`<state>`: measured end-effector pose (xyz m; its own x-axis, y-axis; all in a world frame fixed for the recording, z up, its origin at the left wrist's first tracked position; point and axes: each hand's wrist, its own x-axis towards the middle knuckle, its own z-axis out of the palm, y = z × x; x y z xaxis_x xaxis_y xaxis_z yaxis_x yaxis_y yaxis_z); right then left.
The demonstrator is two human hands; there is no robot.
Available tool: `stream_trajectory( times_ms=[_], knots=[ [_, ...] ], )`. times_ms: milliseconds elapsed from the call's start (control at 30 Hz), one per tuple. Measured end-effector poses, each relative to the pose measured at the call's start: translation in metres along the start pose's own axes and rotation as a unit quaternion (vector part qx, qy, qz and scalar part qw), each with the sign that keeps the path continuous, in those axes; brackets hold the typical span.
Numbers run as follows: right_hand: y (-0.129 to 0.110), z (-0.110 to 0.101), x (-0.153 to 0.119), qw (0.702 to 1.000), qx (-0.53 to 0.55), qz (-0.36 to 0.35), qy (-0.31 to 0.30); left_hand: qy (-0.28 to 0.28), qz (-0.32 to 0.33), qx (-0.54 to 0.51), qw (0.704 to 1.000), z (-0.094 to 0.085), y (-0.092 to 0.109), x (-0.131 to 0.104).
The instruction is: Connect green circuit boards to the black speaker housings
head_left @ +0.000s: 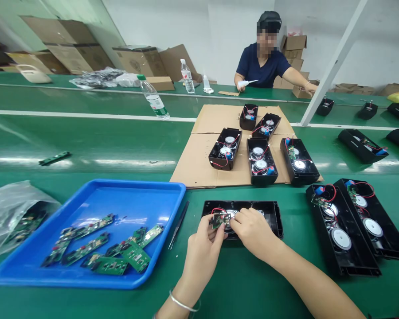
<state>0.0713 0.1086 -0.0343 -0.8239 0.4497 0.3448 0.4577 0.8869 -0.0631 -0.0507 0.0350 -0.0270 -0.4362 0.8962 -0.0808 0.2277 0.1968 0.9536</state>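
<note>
Left grip (203, 243) pinches a board (217, 220), right grip (254, 228) unclear, the casing (273, 216) stretching lengthwise left to right.

Circuit boards (136, 257) in tray (96, 201) at left, tweezers (178, 226) between tray and speaker housing (271, 211), cardboard sheet (194, 159) behind housing

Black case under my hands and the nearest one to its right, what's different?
The centre case lies crosswise; the right case points away from you. The left hand holds a circuit board at the centre case; in the right case, a second board sits toward its far end. Both cases are black and open, showing round speakers.
</note>
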Motion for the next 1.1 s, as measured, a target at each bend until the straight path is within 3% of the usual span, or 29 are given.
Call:
stream_trajectory(
  times_ms=[300,567,700,800,867,967,1033,1100],
  knots=[
    [0.004,0.007,-0.005,0.991,0.044,0.125,-0.022,-0.057,0.039,0.004,0.998,-0.003,0.0,0.001],
    [0.004,0.007,0.0,0.983,0.114,0.133,-0.059,-0.05,0.021,-0.042,0.998,-0.001,-0.002,0.004],
    [0.006,-0.008,0.0,0.981,0.112,0.142,-0.075,-0.049,0.001,-0.049,0.998,0.0,-0.001,0.004],
    [0.014,-0.022,-0.004,0.986,0.094,0.101,-0.093,-0.047,-0.024,-0.05,0.997,-0.003,0.001,0.003],
    [0.018,-0.026,-0.009,0.986,0.062,0.079,-0.134,-0.041,-0.044,-0.046,0.997,-0.007,0.005,0.002],
    [0.015,-0.028,-0.018,0.978,0.032,0.104,-0.176,-0.066,-0.06,-0.042,0.995,-0.02,0.016,0.003],
    [0.007,-0.032,-0.026,0.979,0.042,0.124,-0.159,-0.084,-0.042,-0.041,0.995,-0.035,0.026,0.01],
    [-0.002,-0.044,-0.037,0.983,0.054,0.129,-0.119,-0.045,-0.009,-0.058,0.997,-0.051,0.035,0.025]
  ],
)
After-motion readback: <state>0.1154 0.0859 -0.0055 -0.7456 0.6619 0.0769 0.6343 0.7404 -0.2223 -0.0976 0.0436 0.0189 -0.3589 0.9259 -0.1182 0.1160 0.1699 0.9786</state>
